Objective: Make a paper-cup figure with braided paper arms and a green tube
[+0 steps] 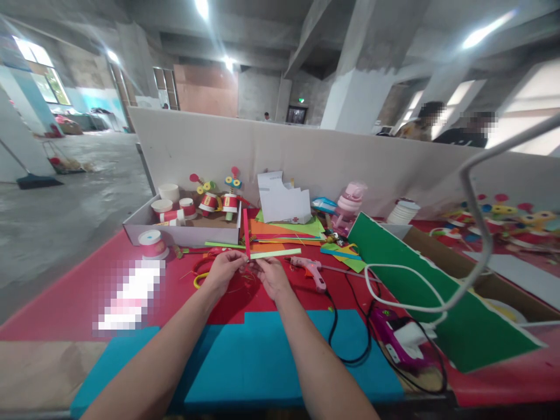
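Note:
Two narrow paper strips meet at a corner between my hands: a red strip (247, 232) points away from me and a pale green strip (276, 254) runs to the right. My left hand (226, 269) pinches the corner from the left. My right hand (272, 276) has its fingers closed at the same corner, under the pale green strip. Scissors with yellow and red handles (200, 279) lie beside my left hand, partly hidden by it. A pink glue gun (310, 271) rests on the table right of my right hand.
A shallow box (188, 236) with paper cups and two cup figures stands back left. Coloured paper sheets (280, 230) lie beyond my hands. A green board (420, 291), white cable (402, 300) and purple power strip (396, 338) are at right. Blue sheets (245, 367) cover the front.

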Tool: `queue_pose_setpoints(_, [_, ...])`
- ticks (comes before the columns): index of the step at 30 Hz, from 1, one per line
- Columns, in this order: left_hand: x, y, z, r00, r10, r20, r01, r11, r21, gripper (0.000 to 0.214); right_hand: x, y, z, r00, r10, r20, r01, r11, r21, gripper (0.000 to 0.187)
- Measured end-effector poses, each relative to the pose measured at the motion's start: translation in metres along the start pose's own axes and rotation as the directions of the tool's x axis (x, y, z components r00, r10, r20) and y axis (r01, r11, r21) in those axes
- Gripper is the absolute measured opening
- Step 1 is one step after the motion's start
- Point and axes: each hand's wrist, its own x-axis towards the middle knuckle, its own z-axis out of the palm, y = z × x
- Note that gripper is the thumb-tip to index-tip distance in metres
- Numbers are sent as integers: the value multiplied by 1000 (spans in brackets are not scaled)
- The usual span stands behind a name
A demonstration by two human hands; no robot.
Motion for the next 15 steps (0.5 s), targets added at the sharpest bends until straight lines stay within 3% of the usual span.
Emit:
queue_pose_setpoints(6, [0,0,0,1000,1,-26,-1,1000,-18,25,-3,-2,1,999,2,54,-2,1000,-5,27])
queue_pose_setpoints(11, [0,1,-1,1000,-9,1,9,1000,24,26,0,2,-2,997,-45,-65,33,984,-173,30])
queue_pose_setpoints(15, [-2,8,-2,999,-33,-15,32,998,-50,31,1,4,-2,992,-100,-75,75,956,-283,27])
